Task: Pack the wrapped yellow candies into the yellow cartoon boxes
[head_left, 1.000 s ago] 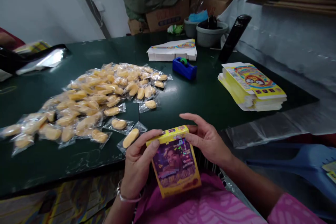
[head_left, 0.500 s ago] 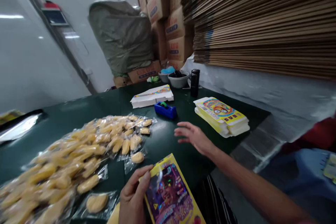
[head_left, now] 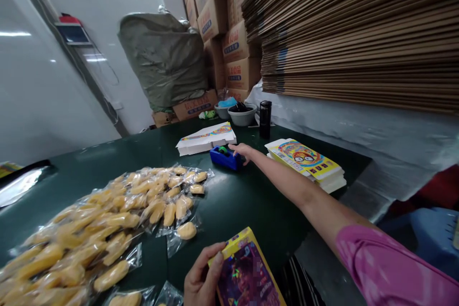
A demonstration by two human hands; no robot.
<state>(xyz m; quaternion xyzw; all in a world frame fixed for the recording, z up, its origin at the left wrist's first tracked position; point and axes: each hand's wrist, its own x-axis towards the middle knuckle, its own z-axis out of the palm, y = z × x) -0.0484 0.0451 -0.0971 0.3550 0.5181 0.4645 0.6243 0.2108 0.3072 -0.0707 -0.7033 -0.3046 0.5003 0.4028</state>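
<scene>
My left hand (head_left: 205,275) grips a yellow box (head_left: 247,272) with a dark purple, shiny front panel at the bottom of the view; its lower part is cut off. Across the table, my right hand (head_left: 242,151) is at the right end of a blue tape dispenser (head_left: 224,158) holding a green-centred roll. Its fingers bend over that end; whether they pinch a strip of tape is too small to see. Left of the box lies a wide pile of yellow pieces in clear wrappers (head_left: 122,201).
Flat yellow printed cartons (head_left: 304,158) are stacked at the right, beneath my forearm. White flat cartons (head_left: 204,139) lie behind the dispenser. A black bottle (head_left: 265,119) and a grey bowl (head_left: 242,117) stand farther back. Cardboard sheets (head_left: 358,43) rise along the right side.
My right hand has moved forward and left, from above the bare tabletop to the tape dispenser. My left hand and the yellow box have shifted slightly right and down in view.
</scene>
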